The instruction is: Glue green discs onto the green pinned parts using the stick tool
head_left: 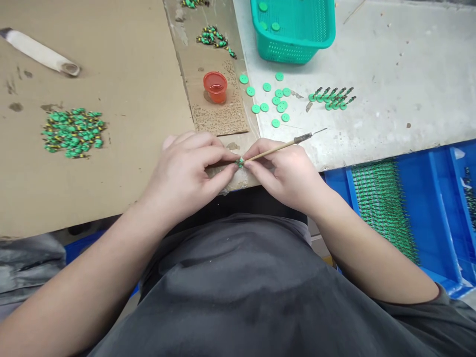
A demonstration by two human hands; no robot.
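Note:
Near the table's front edge, my left hand pinches a tiny green figure piece between thumb and forefinger. My right hand is closed on a thin wooden stick with a needle tip; the needle points away to the right. Its thumb and fingertip also meet the green piece, whose details the fingers mostly hide. Just beyond the hands, a small red cup holding some liquid stands on a cardboard strip. Loose green button-like discs lie to the right of the cup.
A heap of small green-and-dark figures lies left, below a white-handled tool. More figures lie at the back beside a green basket. Discs with upright dark pieces stand right. Blue trays sit below the table's right edge.

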